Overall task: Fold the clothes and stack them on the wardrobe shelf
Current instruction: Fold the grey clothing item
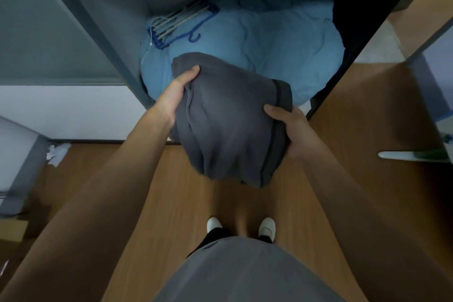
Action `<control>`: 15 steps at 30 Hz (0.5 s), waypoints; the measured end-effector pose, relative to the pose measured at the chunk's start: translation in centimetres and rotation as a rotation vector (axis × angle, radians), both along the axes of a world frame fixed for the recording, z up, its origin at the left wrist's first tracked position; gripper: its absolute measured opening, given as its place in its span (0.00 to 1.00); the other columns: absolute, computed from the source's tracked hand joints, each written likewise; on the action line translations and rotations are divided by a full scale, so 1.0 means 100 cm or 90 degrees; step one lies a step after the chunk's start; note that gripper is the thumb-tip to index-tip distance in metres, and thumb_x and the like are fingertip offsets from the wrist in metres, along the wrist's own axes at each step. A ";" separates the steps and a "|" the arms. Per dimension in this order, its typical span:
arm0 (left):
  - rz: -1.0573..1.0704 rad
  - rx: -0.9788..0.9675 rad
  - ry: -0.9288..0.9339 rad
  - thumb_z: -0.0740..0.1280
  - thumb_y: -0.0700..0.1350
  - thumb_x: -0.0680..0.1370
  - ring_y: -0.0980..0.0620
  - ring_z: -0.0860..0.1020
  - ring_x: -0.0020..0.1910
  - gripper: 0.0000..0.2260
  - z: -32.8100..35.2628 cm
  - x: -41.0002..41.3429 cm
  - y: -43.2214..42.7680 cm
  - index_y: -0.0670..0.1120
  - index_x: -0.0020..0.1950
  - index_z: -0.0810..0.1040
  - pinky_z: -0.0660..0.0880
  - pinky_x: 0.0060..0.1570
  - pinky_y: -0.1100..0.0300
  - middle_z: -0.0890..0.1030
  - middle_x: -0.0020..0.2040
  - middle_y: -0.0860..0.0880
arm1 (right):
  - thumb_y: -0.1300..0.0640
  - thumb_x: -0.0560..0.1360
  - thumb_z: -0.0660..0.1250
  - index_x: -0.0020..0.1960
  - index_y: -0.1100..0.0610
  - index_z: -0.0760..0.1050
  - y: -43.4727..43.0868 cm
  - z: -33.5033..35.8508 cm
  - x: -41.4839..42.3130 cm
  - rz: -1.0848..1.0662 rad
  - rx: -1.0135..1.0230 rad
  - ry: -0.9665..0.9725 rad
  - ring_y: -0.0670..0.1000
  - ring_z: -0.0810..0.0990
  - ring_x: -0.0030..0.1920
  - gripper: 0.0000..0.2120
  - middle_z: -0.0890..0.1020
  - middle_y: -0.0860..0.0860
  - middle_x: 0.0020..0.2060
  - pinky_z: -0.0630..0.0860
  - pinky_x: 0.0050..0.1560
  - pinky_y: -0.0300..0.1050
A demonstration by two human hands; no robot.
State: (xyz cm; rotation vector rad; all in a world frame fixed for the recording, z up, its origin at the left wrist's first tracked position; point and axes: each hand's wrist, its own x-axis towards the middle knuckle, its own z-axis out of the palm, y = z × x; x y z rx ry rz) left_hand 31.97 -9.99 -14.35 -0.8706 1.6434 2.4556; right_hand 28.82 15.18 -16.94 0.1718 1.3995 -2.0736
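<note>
Before wardrobe (103, 39) — soft grey folded garment (228, 120), both hands gripping.

A plain grey top (245, 274) with a softly rounded hem fills the bottom centre of the frame. Just above it in the picture, 2 black trouser legs (218, 234) show narrowly. They end at 2 white shoes with rounded toes, the left shoe (214, 224) and the right shoe (267, 227). Both forearms are bare from the lower corners to the left hand (177, 95) and right hand (293, 130) at mid-frame.
</note>
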 end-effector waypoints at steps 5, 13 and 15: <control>-0.021 0.087 0.050 0.60 0.62 0.79 0.51 0.82 0.58 0.21 -0.034 0.026 -0.013 0.52 0.58 0.85 0.81 0.49 0.59 0.84 0.59 0.49 | 0.59 0.76 0.70 0.63 0.61 0.77 0.005 0.016 -0.004 -0.037 -0.077 -0.035 0.56 0.84 0.56 0.17 0.85 0.58 0.56 0.83 0.48 0.48; -0.158 0.124 0.037 0.62 0.53 0.75 0.51 0.84 0.54 0.17 -0.062 0.046 0.018 0.48 0.62 0.75 0.81 0.48 0.57 0.86 0.54 0.50 | 0.56 0.78 0.68 0.63 0.64 0.77 0.001 0.023 -0.017 -0.037 -0.025 -0.111 0.57 0.85 0.54 0.17 0.85 0.59 0.55 0.83 0.46 0.49; -0.133 0.056 0.040 0.68 0.43 0.77 0.48 0.84 0.54 0.13 -0.054 0.035 0.026 0.45 0.61 0.77 0.82 0.47 0.56 0.86 0.53 0.47 | 0.57 0.80 0.65 0.63 0.64 0.77 -0.003 0.027 -0.026 -0.024 0.009 -0.132 0.56 0.87 0.49 0.15 0.86 0.59 0.51 0.84 0.42 0.48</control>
